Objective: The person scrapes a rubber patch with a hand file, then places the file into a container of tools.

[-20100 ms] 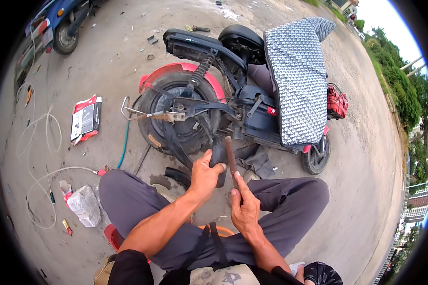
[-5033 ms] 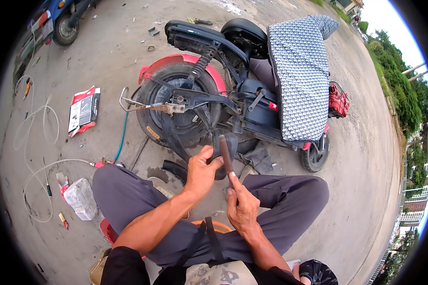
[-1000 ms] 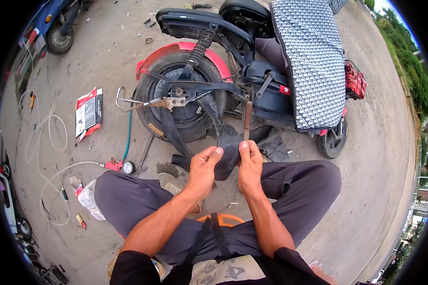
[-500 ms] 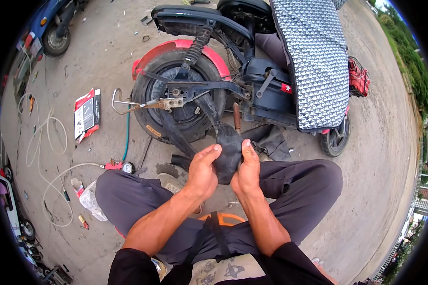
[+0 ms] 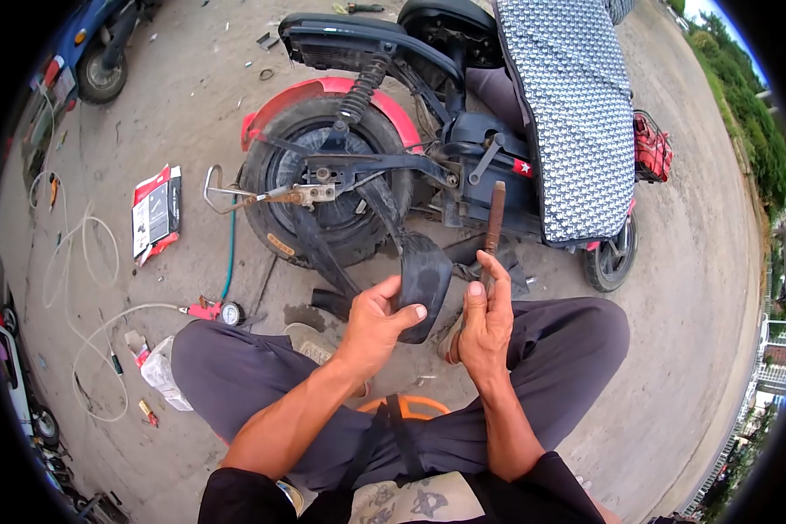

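Note:
My left hand [image 5: 377,325] is closed on a black rubber inner tube [image 5: 426,284], thumb on top and fingers underneath. A flattened, wide part of the tube faces up, and its narrower lengths run back to the rear tyre [image 5: 275,231] of a scooter. My right hand [image 5: 485,327] is apart from the tube, just to its right. It grips a rusty brown rod [image 5: 495,218] that points up and away from me; the rod's lower end is hidden in the hand.
The scooter has a red rear fender [image 5: 301,92] and a patterned cover [image 5: 576,122]. To the left are a red pressure gauge [image 5: 230,313] on a hose, a red-and-white packet [image 5: 157,214] and a plastic bag [image 5: 168,374]. Black rubber pieces [image 5: 506,262] lie near the scooter.
My right hand has let go of the tube and moved right, carrying the rusty rod with it. My left hand still holds the tube, whose flattened part now lies more open to view.

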Available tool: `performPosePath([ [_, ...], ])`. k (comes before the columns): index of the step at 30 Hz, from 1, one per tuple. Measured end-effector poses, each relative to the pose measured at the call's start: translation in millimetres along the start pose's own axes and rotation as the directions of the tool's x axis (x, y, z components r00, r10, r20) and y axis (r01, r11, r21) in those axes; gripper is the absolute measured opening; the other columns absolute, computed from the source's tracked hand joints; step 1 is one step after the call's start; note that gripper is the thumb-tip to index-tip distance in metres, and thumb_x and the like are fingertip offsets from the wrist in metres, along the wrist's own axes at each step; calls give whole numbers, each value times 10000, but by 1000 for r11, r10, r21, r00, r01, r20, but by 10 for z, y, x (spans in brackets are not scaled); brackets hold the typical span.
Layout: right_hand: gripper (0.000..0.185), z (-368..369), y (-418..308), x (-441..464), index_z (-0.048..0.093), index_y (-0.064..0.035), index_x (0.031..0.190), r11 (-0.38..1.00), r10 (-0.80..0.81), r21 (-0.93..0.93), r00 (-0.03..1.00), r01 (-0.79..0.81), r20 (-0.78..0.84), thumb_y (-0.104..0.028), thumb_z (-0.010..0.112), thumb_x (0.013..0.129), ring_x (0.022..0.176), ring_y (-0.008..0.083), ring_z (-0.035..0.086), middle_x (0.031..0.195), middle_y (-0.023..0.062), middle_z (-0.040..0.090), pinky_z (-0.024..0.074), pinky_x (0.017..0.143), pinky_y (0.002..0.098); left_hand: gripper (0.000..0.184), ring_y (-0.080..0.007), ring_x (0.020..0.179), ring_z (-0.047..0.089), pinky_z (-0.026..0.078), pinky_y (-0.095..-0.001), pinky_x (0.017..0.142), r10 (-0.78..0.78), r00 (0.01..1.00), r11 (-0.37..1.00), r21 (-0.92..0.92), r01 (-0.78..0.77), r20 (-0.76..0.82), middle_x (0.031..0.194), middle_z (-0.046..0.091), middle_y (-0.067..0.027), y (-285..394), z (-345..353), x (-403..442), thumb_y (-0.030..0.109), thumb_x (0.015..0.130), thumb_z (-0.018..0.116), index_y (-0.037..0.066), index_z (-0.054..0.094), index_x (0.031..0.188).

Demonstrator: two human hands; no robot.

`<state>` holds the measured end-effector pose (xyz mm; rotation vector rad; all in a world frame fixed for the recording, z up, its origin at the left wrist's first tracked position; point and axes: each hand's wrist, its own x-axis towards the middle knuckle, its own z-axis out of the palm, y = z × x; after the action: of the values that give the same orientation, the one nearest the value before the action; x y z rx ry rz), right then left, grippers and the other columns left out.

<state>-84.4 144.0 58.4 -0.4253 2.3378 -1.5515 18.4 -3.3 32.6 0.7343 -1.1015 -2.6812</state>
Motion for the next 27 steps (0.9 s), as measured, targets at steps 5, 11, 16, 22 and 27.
performPosePath([
  [5,547,-294,-35,-825,487,41,1661,971,-138,-162,967,175,214,-62,611,1138,1190,379,769,1552,276,673,606,982,414,352,-96,1139,686,578,-303,1002,10,1000,1000,4,-10,-16,1301,765,-46,-17,47,12,-50,1035,709,-47,704,1386],
  [11,541,135,-206,-363,533,-25,1664,912,-220,-301,953,277,210,-74,620,1133,1013,428,821,1273,312,773,618,832,481,360,-91,1099,680,563,-289,1006,49,998,988,150,-42,-43,1221,749,-11,-283,-99,89,-79,1034,708,-28,710,1390],
  [16,547,-88,-173,-397,555,-39,1659,923,-310,-217,948,319,73,-67,635,1118,962,455,807,1240,307,783,619,796,471,227,-59,1023,618,547,-276,929,121,991,990,85,-115,-59,1148,707,40,-70,126,8,-22,1039,717,-15,738,1264],
  [22,567,-15,-71,-705,566,-48,1656,896,-258,-317,945,312,200,-57,661,1097,1024,440,815,1345,276,775,635,848,461,315,-79,1106,673,555,-288,1019,118,992,974,200,-108,-38,1228,761,1,-229,-35,64,-38,1040,706,-16,723,1354],
  [27,541,90,-295,-187,568,-27,1649,944,-214,-229,969,237,123,-52,638,1113,1082,430,813,1408,287,748,638,861,455,339,-80,1080,669,558,-288,999,117,991,985,139,-106,-68,1219,760,-2,-81,81,-29,-46,1028,699,-12,715,1365],
])
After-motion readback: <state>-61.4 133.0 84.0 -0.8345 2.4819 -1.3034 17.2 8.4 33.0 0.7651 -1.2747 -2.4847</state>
